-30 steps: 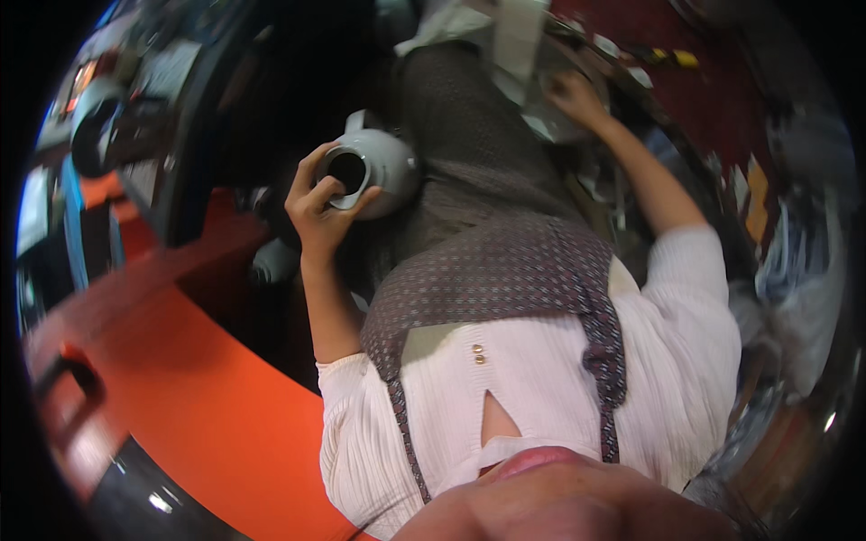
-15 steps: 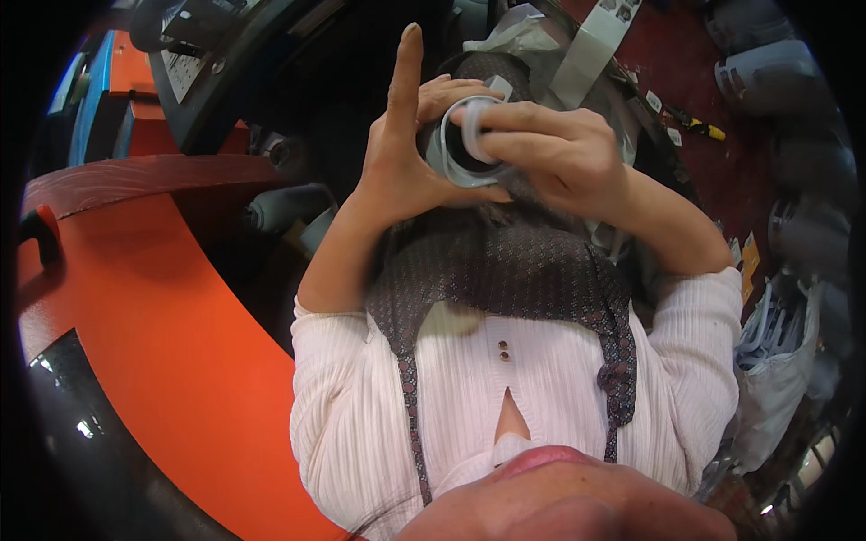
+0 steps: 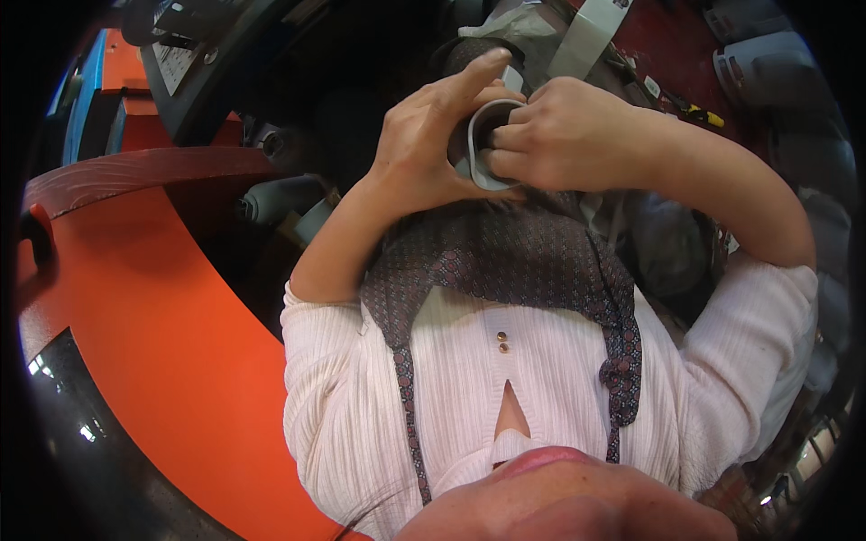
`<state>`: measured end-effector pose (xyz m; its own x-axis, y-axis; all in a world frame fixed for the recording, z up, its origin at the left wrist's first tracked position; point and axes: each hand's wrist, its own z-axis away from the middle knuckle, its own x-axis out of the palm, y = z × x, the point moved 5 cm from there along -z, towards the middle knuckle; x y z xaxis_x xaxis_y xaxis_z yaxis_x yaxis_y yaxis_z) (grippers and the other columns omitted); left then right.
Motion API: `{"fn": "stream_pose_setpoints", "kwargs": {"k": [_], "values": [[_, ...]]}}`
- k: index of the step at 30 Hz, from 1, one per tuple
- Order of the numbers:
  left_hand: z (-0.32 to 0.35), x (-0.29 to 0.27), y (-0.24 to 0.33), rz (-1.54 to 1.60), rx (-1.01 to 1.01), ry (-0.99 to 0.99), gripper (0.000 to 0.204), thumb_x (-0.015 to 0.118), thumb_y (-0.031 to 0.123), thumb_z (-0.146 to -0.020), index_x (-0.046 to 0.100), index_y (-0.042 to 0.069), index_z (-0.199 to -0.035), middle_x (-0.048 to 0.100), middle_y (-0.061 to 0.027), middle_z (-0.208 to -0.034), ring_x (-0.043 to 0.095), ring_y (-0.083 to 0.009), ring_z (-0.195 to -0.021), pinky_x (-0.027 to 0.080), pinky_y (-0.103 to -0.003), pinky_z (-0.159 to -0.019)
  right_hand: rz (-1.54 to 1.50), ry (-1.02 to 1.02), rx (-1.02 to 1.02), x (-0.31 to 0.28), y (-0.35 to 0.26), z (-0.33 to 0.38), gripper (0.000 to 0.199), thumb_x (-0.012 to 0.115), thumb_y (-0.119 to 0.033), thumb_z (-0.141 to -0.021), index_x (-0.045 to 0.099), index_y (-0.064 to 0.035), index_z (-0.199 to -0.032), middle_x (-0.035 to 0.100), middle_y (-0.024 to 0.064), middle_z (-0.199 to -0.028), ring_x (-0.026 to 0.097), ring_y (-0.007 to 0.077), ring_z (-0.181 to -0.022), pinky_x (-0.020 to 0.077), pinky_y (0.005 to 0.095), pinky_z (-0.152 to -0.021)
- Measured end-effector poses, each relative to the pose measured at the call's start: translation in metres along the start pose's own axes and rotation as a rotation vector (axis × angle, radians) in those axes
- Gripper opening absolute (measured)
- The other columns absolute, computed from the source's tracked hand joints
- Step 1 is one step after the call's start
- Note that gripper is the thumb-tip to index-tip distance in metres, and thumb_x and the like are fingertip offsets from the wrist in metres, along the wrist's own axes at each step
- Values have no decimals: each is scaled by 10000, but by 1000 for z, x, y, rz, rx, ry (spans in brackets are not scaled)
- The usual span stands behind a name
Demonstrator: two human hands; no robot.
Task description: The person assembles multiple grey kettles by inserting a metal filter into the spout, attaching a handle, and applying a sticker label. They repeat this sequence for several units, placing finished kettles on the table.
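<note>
My left hand point(image 3: 419, 135) is wrapped round a grey, cup-shaped plastic container point(image 3: 475, 173), its open mouth tipped toward me. The rim looks squeezed slightly out of round. My right hand point(image 3: 573, 135) has its bent fingers inside the mouth, pressed at the right side of the rim. What those fingers hold, if anything, is hidden. A small white block-like piece point(image 3: 512, 79) shows just beyond the container. Below both hands lies the dark patterned apron point(image 3: 505, 261) that I wear.
To the left stands an orange surface point(image 3: 180, 343) with a dark red wooden edge point(image 3: 149, 176). Grey rolled or cylindrical pieces point(image 3: 281, 200) lie beneath it. More grey containers point(image 3: 776, 77) are at the far right, near a yellow-handled tool point(image 3: 704, 115) on the red floor.
My right hand has turned, its elbow swinging outward, and its fingers have gone deeper into the mouth. The pale ring they held is now out of sight. My left index finger has folded forward.
</note>
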<state>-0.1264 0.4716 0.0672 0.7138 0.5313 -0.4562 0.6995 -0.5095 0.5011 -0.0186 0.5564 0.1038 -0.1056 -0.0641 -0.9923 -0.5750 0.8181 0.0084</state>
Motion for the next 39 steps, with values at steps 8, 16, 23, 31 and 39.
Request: {"fn": "stream_pose_setpoints", "kwargs": {"k": [8, 16, 23, 31, 39], "values": [[-4, -4, 3, -130, 69, -23, 411, 910, 362, -562, 688, 86, -771, 734, -90, -1048, 716, -291, -1001, 587, -397, -844, -327, 89, 337, 3, -12, 9, 215, 661, -111, -820, 660, -78, -1032, 674, 85, -845, 658, 275, -832, 406, 453, -984], [-5, -106, -36, 131, -201, 199, 393, 931, 268, -644, 648, 34, -785, 731, -137, -1088, 713, -222, -966, 572, -330, -787, -149, 553, 327, -2, -12, 16, 705, 640, -544, -859, 488, -189, -1449, 501, 130, -1494, 383, 330, -1440, 95, 524, -1236], [-7, -248, -84, 374, -764, 677, 421, 678, 417, -961, 597, 38, -1123, 658, -53, -926, 588, -110, -833, 506, -294, -761, -64, 842, 276, -19, 40, -27, 321, 689, -36, -841, 702, -1, -1159, 711, 203, -1150, 741, 263, -813, 599, 289, -737], [-9, -489, -146, -494, -270, 974, 481, 675, 282, -941, 517, 5, -1300, 658, -133, -1097, 672, -265, -976, 552, -367, -857, -1133, 1237, 829, -50, 296, -152, 235, 671, -125, -861, 694, -11, -1065, 707, 171, -973, 710, 290, -793, 560, 379, -760], [69, -474, -141, 285, -312, 1199, 409, 473, 57, -974, 458, -65, -1364, 552, -193, -1341, 644, -340, -1098, 574, -492, -952, -1061, 1363, 525, -22, 361, -463, 311, 505, 3, -777, 673, 25, -1038, 697, 161, -909, 677, 299, -857, 518, 393, -813]]}}
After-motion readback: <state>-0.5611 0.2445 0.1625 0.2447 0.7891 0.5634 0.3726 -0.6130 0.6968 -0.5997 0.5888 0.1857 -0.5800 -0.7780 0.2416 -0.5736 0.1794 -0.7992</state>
